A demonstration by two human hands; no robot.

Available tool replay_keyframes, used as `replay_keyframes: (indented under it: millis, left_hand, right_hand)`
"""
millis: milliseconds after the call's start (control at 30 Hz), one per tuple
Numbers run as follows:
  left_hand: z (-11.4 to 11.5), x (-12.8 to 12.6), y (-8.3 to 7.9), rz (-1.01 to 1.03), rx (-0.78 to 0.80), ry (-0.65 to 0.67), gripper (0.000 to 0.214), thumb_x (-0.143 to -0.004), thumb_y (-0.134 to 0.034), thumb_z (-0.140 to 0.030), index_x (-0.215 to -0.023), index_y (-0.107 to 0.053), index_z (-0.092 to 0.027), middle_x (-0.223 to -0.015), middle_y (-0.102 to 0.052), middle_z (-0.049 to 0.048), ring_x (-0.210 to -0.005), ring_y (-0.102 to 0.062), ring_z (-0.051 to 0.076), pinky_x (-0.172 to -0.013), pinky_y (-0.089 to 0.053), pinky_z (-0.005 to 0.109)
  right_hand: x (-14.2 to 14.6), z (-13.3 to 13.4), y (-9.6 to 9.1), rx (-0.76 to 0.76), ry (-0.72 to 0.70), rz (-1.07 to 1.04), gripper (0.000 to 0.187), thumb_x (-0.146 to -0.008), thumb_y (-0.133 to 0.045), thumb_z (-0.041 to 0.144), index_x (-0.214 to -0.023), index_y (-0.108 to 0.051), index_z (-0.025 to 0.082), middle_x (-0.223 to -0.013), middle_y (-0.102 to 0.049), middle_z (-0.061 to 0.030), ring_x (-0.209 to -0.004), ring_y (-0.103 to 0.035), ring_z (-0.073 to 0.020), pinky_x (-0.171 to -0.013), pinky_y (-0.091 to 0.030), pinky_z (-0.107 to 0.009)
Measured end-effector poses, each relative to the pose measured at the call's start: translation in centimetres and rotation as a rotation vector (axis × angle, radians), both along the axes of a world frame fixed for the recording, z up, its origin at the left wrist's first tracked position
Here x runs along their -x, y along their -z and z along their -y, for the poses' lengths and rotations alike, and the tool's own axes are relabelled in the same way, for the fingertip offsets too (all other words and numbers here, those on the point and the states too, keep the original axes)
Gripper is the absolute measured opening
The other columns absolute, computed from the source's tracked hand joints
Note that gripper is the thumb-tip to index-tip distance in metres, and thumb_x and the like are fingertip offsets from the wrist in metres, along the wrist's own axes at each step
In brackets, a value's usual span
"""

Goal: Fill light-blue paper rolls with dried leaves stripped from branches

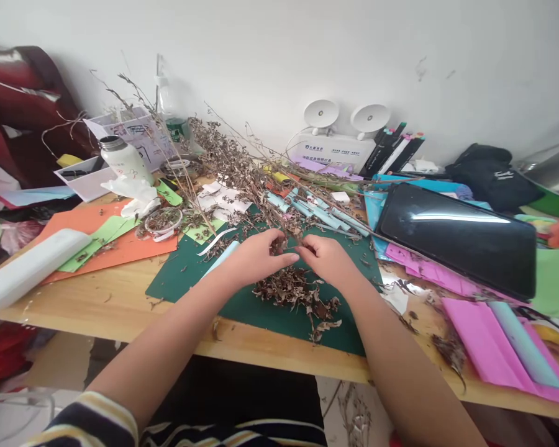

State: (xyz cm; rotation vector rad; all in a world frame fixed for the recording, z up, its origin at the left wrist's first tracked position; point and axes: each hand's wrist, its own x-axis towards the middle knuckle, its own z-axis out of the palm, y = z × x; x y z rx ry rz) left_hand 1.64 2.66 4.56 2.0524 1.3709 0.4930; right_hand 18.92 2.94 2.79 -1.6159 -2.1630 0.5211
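Note:
My left hand point(263, 256) curls round some dried leaves above the green cutting mat point(242, 304), its thumb stretched toward the other hand. Close by on the right, my right hand point(328, 259) pinches a thin part of the dried plant between thumb and fingers. A heap of loose dried leaves point(295, 292) lies on the mat under both hands. Behind them, a large bunch of dried stems and leaves point(233, 155) stretches back toward the wall. Light blue paper rolls point(317, 211) lie just beyond my hands, partly covered by stems.
A black tablet point(461, 236) rests on coloured papers at the right, near pink paper point(484, 341). At the back stand an emergency light point(335, 146) and several markers point(395, 152). A white bottle point(125, 158) and a small leaf-filled dish point(163, 220) are on the left.

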Motion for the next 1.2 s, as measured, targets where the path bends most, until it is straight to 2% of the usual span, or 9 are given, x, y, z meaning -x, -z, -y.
replay_keyframes:
  millis: [167, 433, 567, 667, 767, 833, 900, 1000, 1200]
  left_hand:
    - [-0.4, -0.4, 0.0, -0.274, -0.223, 0.144, 0.032, -0.083, -0.032, -0.036, -0.065, -0.051, -0.018, -0.063, -0.053, 0.0036, -0.058, -0.047, 0.016, -0.049, -0.026, 0.023]
    - [2.5, 2.6, -0.9, -0.666, -0.276, 0.207, 0.034, -0.086, -0.026, -0.032, -0.067, -0.051, -0.017, -0.061, -0.054, 0.0028, -0.053, -0.049, 0.014, -0.048, -0.027, 0.022]
    - [4.5, 5.8, -0.9, -0.587, -0.154, 0.108, 0.039, -0.086, -0.025, -0.034, -0.064, -0.053, -0.019, -0.06, -0.055, 0.0016, -0.055, -0.052, 0.014, -0.051, -0.034, 0.023]
    - [4.7, 6.6, -0.4, -0.528, -0.14, 0.095, 0.031, -0.084, -0.031, -0.036, -0.089, -0.058, -0.021, -0.083, -0.061, 0.0035, -0.073, -0.057, 0.016, -0.062, -0.041, 0.024]
    - [4.1, 5.4, -0.3, -0.527, -0.207, 0.169, 0.04, -0.081, -0.038, -0.034, -0.118, -0.045, -0.024, -0.11, -0.052, 0.0078, -0.089, -0.055, 0.019, -0.074, -0.042, 0.028]
    - [3.4, 4.1, -0.6, -0.522, -0.244, 0.253, 0.045, -0.079, -0.039, -0.03, -0.124, -0.04, -0.027, -0.12, -0.044, 0.0085, -0.092, -0.053, 0.02, -0.077, -0.042, 0.03]
    - [2.6, 2.8, -1.2, -0.507, -0.283, 0.33, 0.041, -0.079, -0.038, -0.027, -0.12, -0.044, -0.03, -0.125, -0.04, 0.0068, -0.096, -0.051, 0.021, -0.081, -0.04, 0.033]
    - [0.8, 1.3, -2.0, -0.47, -0.34, 0.402, 0.031, -0.082, -0.036, -0.031, -0.103, -0.058, -0.025, -0.112, -0.051, 0.0046, -0.095, -0.051, 0.02, -0.083, -0.039, 0.032]
    - [-2.5, -0.3, -0.4, -0.61, -0.623, 0.249, 0.029, -0.08, -0.044, -0.042, -0.093, -0.057, -0.019, -0.095, -0.054, 0.0068, -0.089, -0.049, 0.023, -0.071, -0.038, 0.033]
  right_hand:
    - [-0.8, -0.2, 0.1, -0.008, 0.029, -0.009, 0.028, -0.079, -0.038, 0.033, -0.056, -0.027, 0.021, -0.046, -0.032, 0.004, -0.042, -0.032, -0.0098, -0.044, -0.019, -0.023]
    - [0.6, -0.4, -0.1, 0.033, -0.046, 0.038, 0.028, -0.079, -0.04, 0.03, -0.055, -0.028, 0.02, -0.053, -0.038, 0.0016, -0.046, -0.033, -0.0098, -0.045, -0.019, -0.023]
    - [-0.1, -0.8, -0.2, 0.058, 0.005, 0.046, 0.028, -0.082, -0.035, 0.027, -0.056, -0.027, 0.02, -0.051, -0.035, 0.0023, -0.042, -0.03, -0.0092, -0.043, -0.018, -0.023]
    - [-0.8, -0.7, -0.2, 0.071, -0.005, 0.033, 0.03, -0.082, -0.036, 0.031, -0.056, -0.025, 0.02, -0.047, -0.03, 0.004, -0.04, -0.028, -0.0088, -0.042, -0.018, -0.023]
    - [-0.8, -0.5, 0.2, 0.072, -0.033, 0.017, 0.03, -0.081, -0.037, 0.033, -0.057, -0.026, 0.02, -0.047, -0.03, 0.0044, -0.04, -0.029, -0.009, -0.043, -0.019, -0.022]
    - [-0.5, -0.5, 0.6, 0.076, -0.051, 0.008, 0.029, -0.08, -0.038, 0.033, -0.057, -0.027, 0.02, -0.048, -0.032, 0.0041, -0.042, -0.031, -0.0093, -0.044, -0.019, -0.022]
    - [-0.4, -0.7, 0.9, 0.077, -0.056, -0.002, 0.027, -0.079, -0.039, 0.033, -0.057, -0.029, 0.02, -0.049, -0.034, 0.0038, -0.045, -0.033, -0.0097, -0.045, -0.02, -0.022]
    - [-0.3, -1.0, 1.2, 0.06, -0.041, -0.025, 0.027, -0.079, -0.04, 0.034, -0.058, -0.031, 0.02, -0.05, -0.036, 0.0038, -0.046, -0.034, -0.0098, -0.046, -0.02, -0.022]
    - [-0.4, -1.2, 1.4, 0.064, -0.004, -0.03, 0.024, -0.077, -0.041, 0.032, -0.057, -0.033, 0.02, -0.049, -0.037, 0.0039, -0.045, -0.033, -0.0097, -0.046, -0.019, -0.023]
